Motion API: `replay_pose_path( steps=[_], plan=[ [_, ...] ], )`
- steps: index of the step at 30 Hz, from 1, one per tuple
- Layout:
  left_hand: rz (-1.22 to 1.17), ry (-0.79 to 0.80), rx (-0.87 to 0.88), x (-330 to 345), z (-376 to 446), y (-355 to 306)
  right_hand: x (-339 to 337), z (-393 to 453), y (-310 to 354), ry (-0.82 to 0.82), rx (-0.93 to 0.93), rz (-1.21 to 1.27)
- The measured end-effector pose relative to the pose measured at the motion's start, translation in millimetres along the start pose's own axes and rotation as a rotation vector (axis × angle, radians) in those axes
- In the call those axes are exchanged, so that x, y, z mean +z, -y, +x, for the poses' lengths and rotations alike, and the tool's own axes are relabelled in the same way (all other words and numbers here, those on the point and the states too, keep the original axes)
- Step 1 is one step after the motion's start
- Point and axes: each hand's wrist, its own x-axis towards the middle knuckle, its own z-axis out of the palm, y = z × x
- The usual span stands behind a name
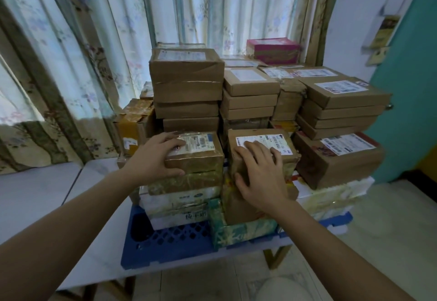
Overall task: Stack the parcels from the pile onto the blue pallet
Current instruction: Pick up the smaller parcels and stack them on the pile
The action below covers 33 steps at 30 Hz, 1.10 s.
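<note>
Parcels everywhere on my feed, brown cartons stacked in columns on the blue pallet (165, 237), which sits on a pale table (35, 196) in front of flowered curtains (71, 40).

Left hand (153, 159) is on the near-left column: fingers laid over the top of a tape-wrapped parcel (201, 156), thumb pressed against its front face, so it is clasping that box at its left corner. The box carries a white shipping label on top and rests on another glossy taped carton, with pale boxes beneath that reach down to the pallet deck.

Right hand (260, 173) is on the neighbouring column: fingers spread flat across the labelled top of a brown parcel (269, 144), thumb hooked down the front edge. Open palm pressing, not a closed fist; whether it is truly gripping or just steadying, I cannot tell. Below it sits a brown carton, then a green patterned box (238, 232) at the pallet's front.

Behind the two hands the tall stack (186, 80) rises higher — a big carton on top, slimmer ones under it. To its right, more flat cartons in columns, and a pink box (273, 50) sits on the rear row near the curtain. Far right, a labelled brown box (335, 159) rests on white packages, beside a teal door (413, 88).
</note>
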Motion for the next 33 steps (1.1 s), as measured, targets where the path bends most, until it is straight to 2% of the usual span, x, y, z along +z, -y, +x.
replay_pose_path(
  steps=[4, 7, 10, 12, 14, 16, 20, 30, 33],
  plan=[
    [0.087, -0.061, -0.003, 8.5, -9.1, -1.8, -1.8, 6.7, 0.7, 0.029, -0.028, 0.017],
    [0.060, -0.240, -0.073, 14.6, -26.4, -3.8, -8.0, 7.0, -2.4, 0.010, -0.035, 0.046],
    [-0.359, -0.440, -0.234, 28.3, -54.5, -3.6, -19.2, -3.0, -15.5, -0.156, 0.160, 0.117],
    [-0.687, -0.425, -0.328, 42.4, -69.0, -1.3, -23.6, -11.4, -28.3, -0.194, 0.341, 0.224],
    [-0.855, -0.345, -0.375, 56.0, -74.0, 1.5, -21.9, -16.0, -37.2, -0.074, 0.433, 0.366],
    [-0.841, -0.328, -0.374, 65.0, -73.1, 5.5, -16.1, -17.7, -37.6, 0.003, 0.417, 0.433],
    [-0.787, -0.373, -0.382, 71.6, -69.4, 8.6, -8.4, -14.1, -32.8, -0.049, 0.391, 0.432],
    [-0.739, -0.422, -0.365, 70.2, -71.9, -1.0, -14.3, -8.3, -34.0, 0.039, 0.347, 0.336],
    [-0.615, -0.568, -0.308, 56.0, -72.2, -14.1, -23.9, -18.4, -44.0, -0.027, 0.321, 0.268]
  ],
)
